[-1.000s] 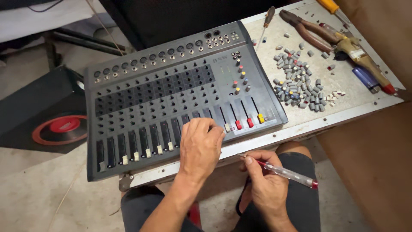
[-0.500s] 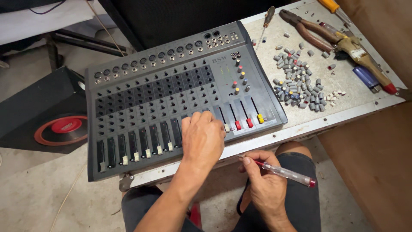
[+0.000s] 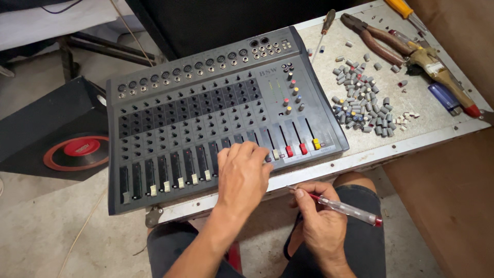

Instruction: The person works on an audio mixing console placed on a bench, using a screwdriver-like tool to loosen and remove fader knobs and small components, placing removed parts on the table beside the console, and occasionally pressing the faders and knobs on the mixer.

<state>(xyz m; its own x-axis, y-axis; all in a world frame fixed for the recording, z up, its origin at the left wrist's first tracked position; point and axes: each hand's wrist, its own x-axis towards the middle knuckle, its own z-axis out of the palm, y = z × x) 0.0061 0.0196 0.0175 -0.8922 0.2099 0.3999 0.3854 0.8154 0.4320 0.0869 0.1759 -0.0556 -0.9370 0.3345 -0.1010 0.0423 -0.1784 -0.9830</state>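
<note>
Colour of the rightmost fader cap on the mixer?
Yellow fader cap, best seen in the head view.

A pile of small grey knobs (image 3: 360,105) lies on the bench (image 3: 437,121), with a few white caps (image 3: 406,117) just beside it. Pliers (image 3: 375,38) lie near the far edge, touching a worn tool with a red tip (image 3: 442,77). A blue lighter (image 3: 445,98) rests near that tool. A thin screwdriver (image 3: 324,28) lies farther back. A black speaker with a red ring (image 3: 62,136) stands on the floor (image 3: 46,231).
</note>
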